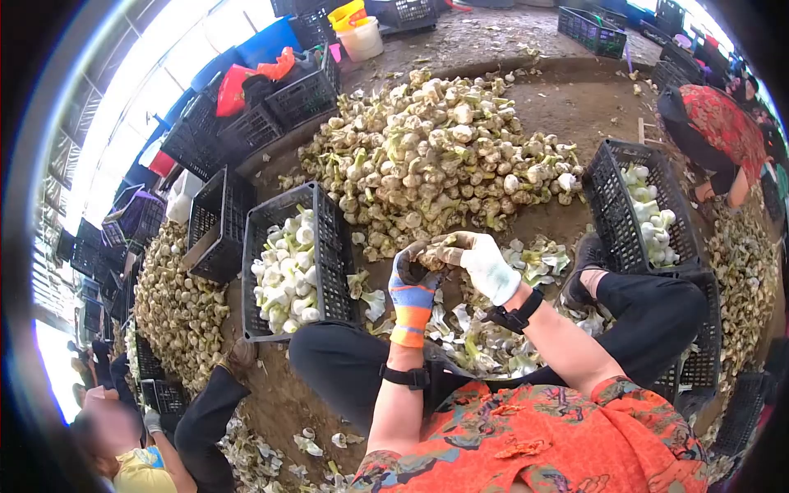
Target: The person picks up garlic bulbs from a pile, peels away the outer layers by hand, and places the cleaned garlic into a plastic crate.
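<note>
Fingertips of both hands pinched narrow on one brown, soil-crusted garlic bulb (431, 258), held between them in front of the big heap. Left hand (412, 286): blue-and-orange striped knit glove, dark at the fingers, curled on the bulb's left side. Right hand (486, 264): white knit glove, dark fingertips, thumb and fingers on the right side. Exact fingertip contact partly hidden, can't tell more.

Black wrist straps (405, 376) on both forearms. Below the hands, between the bent legs in black trousers (341, 370): pale, loose garlic skins and trimmings (485, 349) on brown ground. Beyond the hands: large heap of dirty, untrimmed garlic (427, 152).

Left of the heap: black perforated plastic crate (332, 275), part full of clean white bulbs (288, 275). Right: second black mesh-sided crate (606, 197) with white bulbs along its inside, next to the right foot.

Farther out: person in a yellow top (140, 472) lower left, person in a red patterned top (722, 123) upper right. Top: yellow bucket (348, 15) stacked on a white bucket (362, 41).
</note>
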